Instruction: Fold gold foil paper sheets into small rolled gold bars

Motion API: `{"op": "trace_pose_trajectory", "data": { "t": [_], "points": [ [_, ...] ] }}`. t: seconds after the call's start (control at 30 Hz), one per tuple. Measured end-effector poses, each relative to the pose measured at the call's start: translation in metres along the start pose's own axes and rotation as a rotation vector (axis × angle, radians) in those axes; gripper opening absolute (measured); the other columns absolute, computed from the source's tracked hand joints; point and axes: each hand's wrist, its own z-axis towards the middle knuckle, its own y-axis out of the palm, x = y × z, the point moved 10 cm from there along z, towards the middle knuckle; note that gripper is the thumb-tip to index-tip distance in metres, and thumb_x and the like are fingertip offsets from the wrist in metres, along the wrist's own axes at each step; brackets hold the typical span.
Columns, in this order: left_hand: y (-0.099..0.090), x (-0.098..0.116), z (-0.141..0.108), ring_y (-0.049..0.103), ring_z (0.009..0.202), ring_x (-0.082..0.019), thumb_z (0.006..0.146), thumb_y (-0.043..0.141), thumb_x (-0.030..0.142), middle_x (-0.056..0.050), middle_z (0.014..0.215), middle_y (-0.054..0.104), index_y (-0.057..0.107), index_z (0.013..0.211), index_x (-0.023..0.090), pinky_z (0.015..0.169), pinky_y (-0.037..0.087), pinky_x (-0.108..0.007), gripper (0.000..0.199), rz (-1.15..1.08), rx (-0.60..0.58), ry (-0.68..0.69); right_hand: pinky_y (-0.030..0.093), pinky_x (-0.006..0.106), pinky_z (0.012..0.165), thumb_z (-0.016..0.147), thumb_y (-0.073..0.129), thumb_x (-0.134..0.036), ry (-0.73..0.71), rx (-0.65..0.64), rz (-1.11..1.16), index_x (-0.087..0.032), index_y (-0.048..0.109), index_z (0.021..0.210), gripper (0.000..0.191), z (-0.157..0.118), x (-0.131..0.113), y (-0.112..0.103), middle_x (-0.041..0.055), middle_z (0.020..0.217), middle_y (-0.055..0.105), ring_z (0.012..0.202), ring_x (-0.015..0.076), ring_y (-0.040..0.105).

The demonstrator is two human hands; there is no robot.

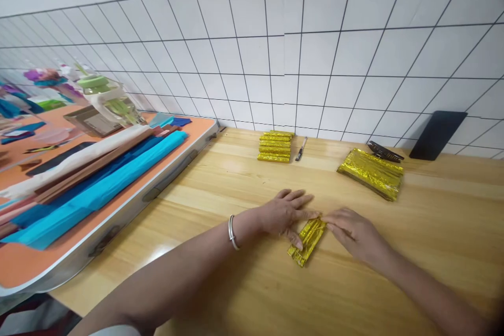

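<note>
A small folded piece of crinkled gold foil point(308, 241) lies slanted on the wooden table between my hands. My left hand point(281, 213), with a silver bangle at its wrist, rests over its left side, fingers spread flat. The left thumb presses on the foil near its closer end, and the index finger reaches its far end. At that far right corner, my right hand point(352, 231) has its fingers pinched together on the foil edge. Slight blur covers the right hand, and its fingertips partly hide the corner.
Folded gold foil pieces point(274, 147) lie in a row near the wall, beside a small pen-like tool point(301, 148). Farther right are a gold foil stack point(372, 173), a black clip point(385, 151) and a leaning dark phone-like slab point(438, 135). Coloured paper rolls point(106, 189) cover the orange table point(31, 268).
</note>
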Motion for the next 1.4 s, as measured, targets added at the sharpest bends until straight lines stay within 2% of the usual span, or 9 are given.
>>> {"op": "trace_pose_trajectory", "data": {
  "t": [0.13, 0.33, 0.47, 0.6, 0.77, 1.0, 1.1, 1.2, 1.4],
  "points": [
    [-0.012, -0.010, 0.027, 0.021, 0.134, -0.036, 0.070, 0.059, 0.064, -0.004, 0.149, 0.022, 0.039, 0.133, 0.039, 0.103, 0.017, -0.051, 0.071, 0.030, -0.035, 0.106, 0.049, 0.032, 0.077, 0.087, 0.047, -0.021, 0.065, 0.074, 0.079, -0.022, 0.065, 0.101, 0.023, 0.001, 0.038, -0.007, 0.0062, 0.092, 0.066, 0.088, 0.0181, 0.059],
    [-0.028, -0.008, 0.055, 0.027, 0.131, -0.032, 0.071, 0.064, 0.054, -0.002, 0.143, 0.035, 0.048, 0.126, 0.037, 0.103, 0.019, -0.045, 0.060, 0.110, -0.046, 0.206, 0.050, 0.030, 0.076, 0.086, 0.047, -0.020, 0.188, 0.163, 0.144, -0.022, 0.064, 0.099, 0.021, 0.000, 0.071, -0.015, 0.0055, 0.094, 0.065, 0.088, 0.0173, 0.060],
    [-0.037, -0.003, 0.060, 0.044, 0.113, -0.026, 0.068, 0.069, 0.048, -0.006, 0.122, 0.053, 0.055, 0.117, 0.028, 0.093, 0.031, -0.035, 0.055, 0.101, -0.043, 0.261, 0.049, 0.034, 0.081, 0.086, 0.043, -0.013, 0.067, 0.141, 0.047, -0.023, 0.061, 0.107, 0.029, 0.000, 0.067, -0.007, 0.0060, 0.099, 0.064, 0.093, 0.0185, 0.057],
    [-0.039, -0.001, 0.046, 0.052, 0.096, -0.020, 0.074, 0.067, 0.042, -0.007, 0.105, 0.059, 0.059, 0.105, 0.023, 0.082, 0.039, -0.028, 0.037, 0.010, -0.002, 0.266, 0.047, 0.037, 0.084, 0.083, 0.041, -0.006, -0.031, 0.037, -0.116, -0.021, 0.056, 0.117, 0.040, -0.001, 0.053, 0.005, 0.0086, 0.107, 0.062, 0.097, 0.0205, 0.054],
    [-0.031, -0.009, 0.008, 0.055, 0.088, -0.018, 0.089, 0.049, 0.032, -0.006, 0.096, 0.061, 0.059, 0.105, 0.021, 0.079, 0.041, -0.026, 0.022, 0.000, 0.079, 0.118, 0.046, 0.041, 0.087, 0.083, 0.042, -0.004, -0.036, -0.014, -0.293, -0.017, 0.055, 0.120, 0.041, -0.002, 0.046, 0.014, 0.0106, 0.109, 0.061, 0.099, 0.0229, 0.051],
    [-0.026, 0.001, -0.036, 0.054, 0.091, -0.018, 0.092, 0.039, 0.018, -0.007, 0.104, 0.060, 0.051, 0.120, 0.020, 0.082, 0.041, -0.030, 0.030, 0.077, 0.128, -0.055, 0.046, 0.042, 0.085, 0.085, 0.041, -0.010, 0.004, -0.122, -0.369, -0.016, 0.053, 0.123, 0.040, -0.002, 0.042, 0.019, 0.0122, 0.107, 0.059, 0.099, 0.0247, 0.050],
    [-0.028, 0.006, -0.043, 0.052, 0.095, -0.019, 0.089, 0.045, 0.021, -0.007, 0.112, 0.057, 0.050, 0.120, 0.020, 0.083, 0.041, -0.031, 0.032, 0.069, 0.151, -0.181, 0.045, 0.042, 0.086, 0.084, 0.043, -0.013, -0.004, -0.165, -0.339, -0.016, 0.052, 0.123, 0.040, -0.001, 0.036, 0.014, 0.0121, 0.108, 0.058, 0.100, 0.0245, 0.050],
    [-0.028, 0.010, -0.042, 0.051, 0.094, -0.022, 0.081, 0.054, 0.029, -0.008, 0.106, 0.058, 0.052, 0.116, 0.019, 0.081, 0.041, -0.033, 0.036, 0.054, 0.174, -0.300, 0.046, 0.041, 0.085, 0.083, 0.047, -0.016, -0.016, -0.176, -0.298, -0.018, 0.053, 0.122, 0.040, 0.001, 0.036, 0.009, 0.0113, 0.109, 0.057, 0.099, 0.0243, 0.050],
    [-0.023, 0.010, -0.034, 0.052, 0.088, -0.021, 0.089, 0.044, 0.026, -0.007, 0.091, 0.059, 0.059, 0.100, 0.019, 0.077, 0.042, -0.033, 0.020, 0.094, 0.232, -0.385, 0.047, 0.042, 0.081, 0.085, 0.050, -0.023, -0.059, -0.086, -0.245, -0.022, 0.055, 0.120, 0.035, 0.002, 0.042, 0.007, 0.0100, 0.106, 0.059, 0.095, 0.0236, 0.053]
  ]
}}
